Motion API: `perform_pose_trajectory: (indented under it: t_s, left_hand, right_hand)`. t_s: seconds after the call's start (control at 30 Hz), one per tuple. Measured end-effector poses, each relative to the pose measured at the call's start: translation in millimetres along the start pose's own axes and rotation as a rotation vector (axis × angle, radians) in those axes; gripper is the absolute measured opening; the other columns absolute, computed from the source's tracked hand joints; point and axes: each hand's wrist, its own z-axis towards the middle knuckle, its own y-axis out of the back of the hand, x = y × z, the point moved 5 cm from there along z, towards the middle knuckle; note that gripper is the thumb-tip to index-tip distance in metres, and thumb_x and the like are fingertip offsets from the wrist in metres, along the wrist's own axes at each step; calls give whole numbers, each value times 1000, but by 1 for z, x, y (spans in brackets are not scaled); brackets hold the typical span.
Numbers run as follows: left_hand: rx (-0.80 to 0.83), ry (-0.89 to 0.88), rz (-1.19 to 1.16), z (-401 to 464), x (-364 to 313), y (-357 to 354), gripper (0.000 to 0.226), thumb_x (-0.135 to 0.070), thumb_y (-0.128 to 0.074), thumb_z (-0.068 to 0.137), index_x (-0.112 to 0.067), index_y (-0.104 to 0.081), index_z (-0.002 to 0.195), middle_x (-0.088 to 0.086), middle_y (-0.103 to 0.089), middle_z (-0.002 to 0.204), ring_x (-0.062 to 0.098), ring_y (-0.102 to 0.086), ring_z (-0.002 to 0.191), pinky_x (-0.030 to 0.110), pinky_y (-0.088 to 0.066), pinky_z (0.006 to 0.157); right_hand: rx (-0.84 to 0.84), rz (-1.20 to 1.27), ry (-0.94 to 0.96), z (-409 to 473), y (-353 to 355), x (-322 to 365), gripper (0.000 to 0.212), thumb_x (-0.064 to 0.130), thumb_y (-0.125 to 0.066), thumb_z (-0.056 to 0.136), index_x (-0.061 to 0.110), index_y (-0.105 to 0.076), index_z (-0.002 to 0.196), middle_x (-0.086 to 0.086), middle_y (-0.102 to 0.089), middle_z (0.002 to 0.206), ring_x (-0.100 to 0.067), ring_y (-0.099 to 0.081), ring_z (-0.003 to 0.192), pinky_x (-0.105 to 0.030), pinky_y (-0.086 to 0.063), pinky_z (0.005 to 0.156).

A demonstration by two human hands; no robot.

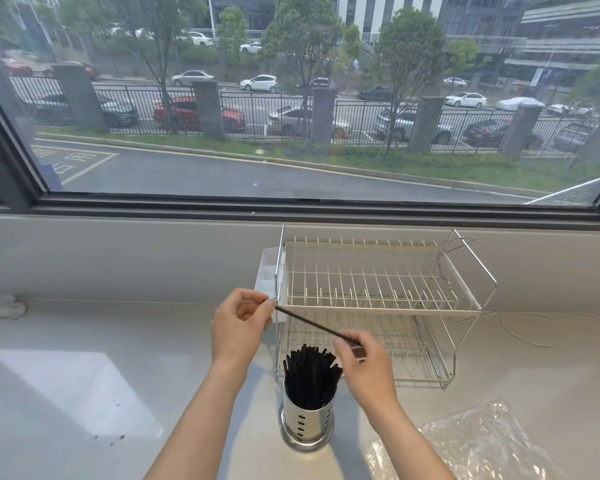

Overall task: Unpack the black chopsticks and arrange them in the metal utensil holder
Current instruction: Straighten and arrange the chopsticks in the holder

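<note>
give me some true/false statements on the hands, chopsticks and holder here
1. Both hands pinch one chopstick, the left hand at one end and the right hand at the other. True.
2. The holder is empty. False: it is packed with black chopsticks standing upright.
3. The dish rack holds plates. False: no plates show on its tiers.
4. Clear plastic wrap lies on the counter right of the holder. True.
5. The holder lies on its side. False: it stands upright.
</note>
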Motion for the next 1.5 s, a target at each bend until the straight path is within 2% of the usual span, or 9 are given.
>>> perform_pose_trajectory:
  t_s: [0.1, 0.2, 0.4, 0.6, 0.73, 0.87, 1.07, 1.27, 1.5]
  left_hand:
    - [4, 133, -186, -4, 12, -8, 7, -9, -75, 88, -12, -69, 87, 4, -72, 74, 12, -65, 58, 28, -57, 64]
    - [52, 216, -164, -11, 36, -11, 8, -9, -76, 88, -10, -69, 86, 4, -74, 75, 14, -66, 62, 24, -56, 61]
    - [261, 100, 388, -30, 72, -21, 13, -18, -81, 81, -28, -73, 82, -11, -77, 82, 3, -70, 82, 22, -50, 77]
    - [282, 1, 782, -31, 78, -23, 20, -28, -73, 85, -43, -62, 92, -21, -68, 89, 1, -65, 84, 28, -51, 77]
    - [249, -27, 828, -28, 80, -22, 17, -28, -72, 87, -41, -61, 84, -22, -67, 76, 1, -64, 75, 30, -53, 72]
    - [250, -62, 838, -26, 78, -25, 7, -42, -68, 86, -42, -61, 87, -25, -69, 86, 3, -66, 86, 31, -53, 77]
    - [285, -99, 790, -18, 76, -39, 19, -39, -64, 92, -43, -59, 110, -20, -67, 105, 4, -64, 94, 33, -53, 83]
    - [459, -121, 829, -10, 75, -68, 33, -36, -57, 98, -42, -62, 130, -17, -65, 131, 12, -61, 120, 35, -49, 99]
    - [469, -123, 939, -9, 71, -90, 18, -30, -60, 92, -37, -70, 105, -18, -74, 108, 15, -67, 109, 32, -52, 89]
  right_hand:
    - [10, 577, -246, 7, 4, 0, 11, 15, -65, 97, 14, -75, 100, -8, -70, 77, -18, -65, 64, -27, -56, 57]
    - [-113, 762, -258, 15, 17, 5, 16, 6, -69, 93, 4, -65, 108, -9, -70, 72, -20, -67, 62, -28, -58, 55]
    - [-326, 372, 15, 25, 37, 32, 28, 11, -75, 88, 29, -60, 104, -2, -75, 74, -19, -72, 65, -29, -60, 61]
    - [-133, -182, 317, 1, 6, 29, 31, 17, -77, 86, 34, -62, 106, 14, -69, 70, -2, -67, 66, -21, -56, 63]
    - [-50, -418, 360, -15, -9, 3, 14, 22, -76, 84, 32, -70, 91, 21, -69, 83, 0, -63, 82, -27, -54, 74]
    - [44, -571, 400, -20, -15, -14, 9, 31, -79, 79, 31, -77, 87, 17, -66, 95, -8, -59, 98, -26, -51, 79]
    - [54, -494, 278, -5, -7, -18, 14, 29, -77, 81, 35, -78, 94, 21, -63, 102, -1, -55, 104, -18, -42, 84]
    - [63, -332, -39, -1, 8, -44, 27, 12, -68, 86, 33, -70, 104, 17, -69, 105, 0, -65, 90, -29, -56, 85]
    - [117, -200, -113, -3, 4, -57, 8, 20, -77, 85, 28, -79, 87, 15, -77, 80, 1, -69, 79, -20, -56, 75]
